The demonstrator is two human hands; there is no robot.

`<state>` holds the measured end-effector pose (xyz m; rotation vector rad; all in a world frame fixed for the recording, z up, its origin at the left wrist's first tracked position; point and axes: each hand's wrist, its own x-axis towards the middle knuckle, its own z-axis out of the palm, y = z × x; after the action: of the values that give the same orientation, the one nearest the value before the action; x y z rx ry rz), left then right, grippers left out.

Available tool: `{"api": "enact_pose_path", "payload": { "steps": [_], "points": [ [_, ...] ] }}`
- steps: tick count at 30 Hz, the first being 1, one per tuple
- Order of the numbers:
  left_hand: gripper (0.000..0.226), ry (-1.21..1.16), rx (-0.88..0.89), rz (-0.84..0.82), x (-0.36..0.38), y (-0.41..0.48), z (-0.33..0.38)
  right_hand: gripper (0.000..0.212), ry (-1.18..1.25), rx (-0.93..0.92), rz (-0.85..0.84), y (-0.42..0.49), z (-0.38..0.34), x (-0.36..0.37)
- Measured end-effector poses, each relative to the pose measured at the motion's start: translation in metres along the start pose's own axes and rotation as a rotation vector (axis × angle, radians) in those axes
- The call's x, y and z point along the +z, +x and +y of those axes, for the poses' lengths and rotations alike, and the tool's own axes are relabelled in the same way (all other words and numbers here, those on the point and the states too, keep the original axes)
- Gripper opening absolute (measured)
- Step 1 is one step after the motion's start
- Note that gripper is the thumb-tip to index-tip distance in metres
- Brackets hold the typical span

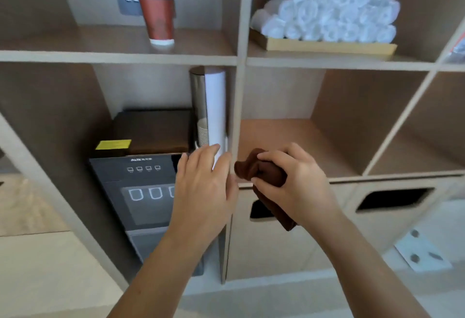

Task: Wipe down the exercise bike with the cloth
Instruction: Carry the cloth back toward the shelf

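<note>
Nearest me, my right hand [294, 182] pinches the bunched brown cloth [261, 174] at the near edge of an empty shelf [289, 139] compartment; my left hand [203, 182] lies spread against the divider, holding nothing. No exercise bike is in view. I judge the dangling tail could snag the shelf edge, and the left fingers could knock the cup dispenser [214, 106] just beyond them.

The dark water dispenser [141, 187] carries a small white brand mark on its top panel, starting "AUX"; the rest blurs. Its yellow sticker [113, 144] and button icons cannot be read.
</note>
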<state>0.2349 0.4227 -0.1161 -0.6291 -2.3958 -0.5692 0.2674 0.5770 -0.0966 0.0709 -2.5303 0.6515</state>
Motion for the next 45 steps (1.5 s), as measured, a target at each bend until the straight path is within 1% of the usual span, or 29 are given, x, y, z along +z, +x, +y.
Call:
{"api": "enact_pose_path", "payload": {
  "steps": [6,11,17,24,28,32,36,40,43,45],
  "points": [
    [0.036,0.075,-0.048,0.098,-0.024,0.034,-0.056,0.034,0.096,-0.108,-0.004,0.065,-0.038,0.02],
    [0.034,0.134,-0.055,0.156,-0.054,0.058,-0.128,0.033,0.152,-0.158,0.006,0.107,-0.09,0.057],
    [0.032,0.211,0.033,0.215,-0.106,0.093,-0.218,0.033,0.27,-0.173,0.066,0.156,-0.173,0.1],
    [0.033,0.258,0.058,0.246,-0.145,0.135,-0.293,0.032,0.244,-0.228,0.143,0.214,-0.241,0.121],
    [0.034,0.271,0.029,0.265,-0.152,0.147,-0.321,0.033,0.227,-0.271,0.123,0.249,-0.268,0.133],
    [0.035,0.319,0.029,0.278,-0.153,0.154,-0.341,0.027,0.221,-0.28,0.102,0.289,-0.287,0.154],
    [0.035,0.343,-0.008,0.294,-0.153,0.162,-0.354,0.027,0.204,-0.24,0.053,0.324,-0.301,0.179],
    [0.035,0.354,0.0,0.342,-0.151,0.164,-0.367,0.028,0.149,-0.173,-0.015,0.341,-0.307,0.205],
    [0.034,0.362,0.024,0.36,-0.147,0.162,-0.371,0.034,0.131,-0.147,-0.083,0.344,-0.306,0.215],
    [0.034,0.365,0.039,0.358,-0.145,0.16,-0.372,0.046,0.137,-0.161,-0.114,0.344,-0.302,0.214]
  ]
}}
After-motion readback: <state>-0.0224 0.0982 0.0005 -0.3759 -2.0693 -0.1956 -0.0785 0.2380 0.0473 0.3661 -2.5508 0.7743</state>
